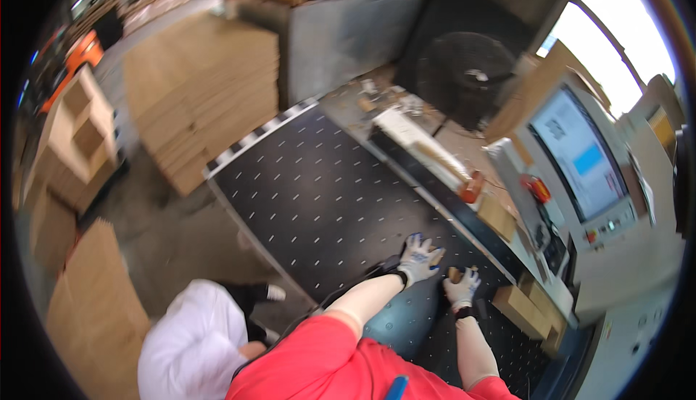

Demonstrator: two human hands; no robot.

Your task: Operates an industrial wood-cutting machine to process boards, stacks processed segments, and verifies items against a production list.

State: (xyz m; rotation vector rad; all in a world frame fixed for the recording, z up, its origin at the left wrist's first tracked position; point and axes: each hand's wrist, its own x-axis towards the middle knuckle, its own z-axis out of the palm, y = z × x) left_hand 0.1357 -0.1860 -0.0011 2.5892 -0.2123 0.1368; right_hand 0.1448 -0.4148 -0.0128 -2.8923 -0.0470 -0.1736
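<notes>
My left hand [418,261], in a white and blue work glove, is over a black table [326,190] dotted with short white marks. Its fingers are spread, and a small tan patch shows at its thumb side. A short way to the right is my right hand [462,289], gloved the same way, fingers stretched forward. Beside its thumb is a brownish patch, too blurred to tell whether it is bare skin or a small piece. Both wrists wear black bands. Light wooden blocks [520,311] are at the table's right edge, near my right hand.
A raised rail [449,215] runs along the table's right side, with a monitor [580,153] beyond it. Stacked brown boards [203,103] stand past the far left corner. A person in white clothing [194,342] is close on my left. A large black fan [464,77] stands behind.
</notes>
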